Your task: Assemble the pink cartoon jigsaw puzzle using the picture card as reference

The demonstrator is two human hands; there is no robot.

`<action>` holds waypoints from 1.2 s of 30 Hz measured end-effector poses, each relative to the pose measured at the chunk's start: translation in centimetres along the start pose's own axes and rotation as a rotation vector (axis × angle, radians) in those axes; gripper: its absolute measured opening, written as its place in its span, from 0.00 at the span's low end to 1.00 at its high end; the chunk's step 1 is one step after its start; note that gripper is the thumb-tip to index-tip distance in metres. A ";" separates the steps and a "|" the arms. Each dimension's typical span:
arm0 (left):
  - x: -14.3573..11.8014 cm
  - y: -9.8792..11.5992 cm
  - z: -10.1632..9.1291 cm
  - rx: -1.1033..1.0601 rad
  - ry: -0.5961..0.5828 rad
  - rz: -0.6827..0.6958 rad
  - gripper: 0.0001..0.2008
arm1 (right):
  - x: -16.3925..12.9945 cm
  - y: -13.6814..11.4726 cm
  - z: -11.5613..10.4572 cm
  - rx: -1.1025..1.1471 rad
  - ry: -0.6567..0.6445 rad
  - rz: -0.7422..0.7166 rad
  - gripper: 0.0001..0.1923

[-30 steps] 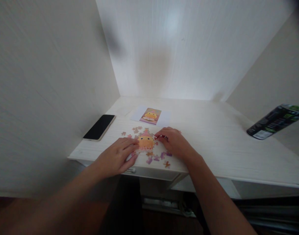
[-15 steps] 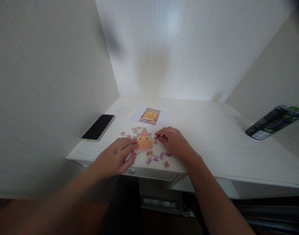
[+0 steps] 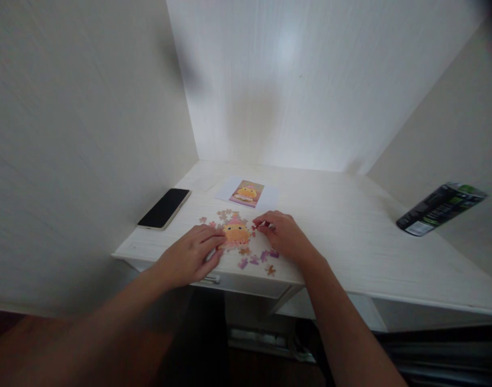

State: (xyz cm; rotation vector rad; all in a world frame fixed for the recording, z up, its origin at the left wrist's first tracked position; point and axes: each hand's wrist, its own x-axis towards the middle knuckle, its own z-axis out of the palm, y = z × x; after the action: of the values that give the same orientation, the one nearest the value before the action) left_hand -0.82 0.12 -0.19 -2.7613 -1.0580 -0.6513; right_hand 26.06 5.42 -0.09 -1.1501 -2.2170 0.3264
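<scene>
Left hand (image 3: 190, 256) flat on joined puzzle (image 3: 236, 234), right hand (image 3: 284, 236) pinching piece (image 3: 254, 227)

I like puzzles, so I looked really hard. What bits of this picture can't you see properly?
- Head view: the piece at the right hand fingertips is too small to tell its shape or the grip on it.
- The joined puzzle left edge is covered by the left hand.
- The reference picture is too small for detail.
- The can label is blurred.
- The phone screen is dark.
</scene>
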 end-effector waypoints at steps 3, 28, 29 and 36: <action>0.0 0.0 0.0 -0.025 -0.013 -0.005 0.13 | 0.0 0.0 0.0 0.001 0.000 -0.012 0.11; -0.4 0.0 0.3 -0.029 0.101 -0.082 0.15 | -4.4 -3.0 0.1 -0.210 0.095 0.049 0.08; -0.4 0.0 0.4 -0.029 0.087 -0.075 0.15 | -4.4 -3.4 0.3 -0.214 0.118 0.040 0.08; -0.2 -0.1 0.3 -0.082 0.023 -0.103 0.14 | -5.0 -6.3 1.6 -0.208 0.099 -0.013 0.08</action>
State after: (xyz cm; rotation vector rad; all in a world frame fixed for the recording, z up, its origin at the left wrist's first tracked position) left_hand -0.90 0.14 -0.54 -2.7759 -1.2013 -0.7537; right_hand 23.08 -2.26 -0.39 -1.2314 -2.2095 0.0321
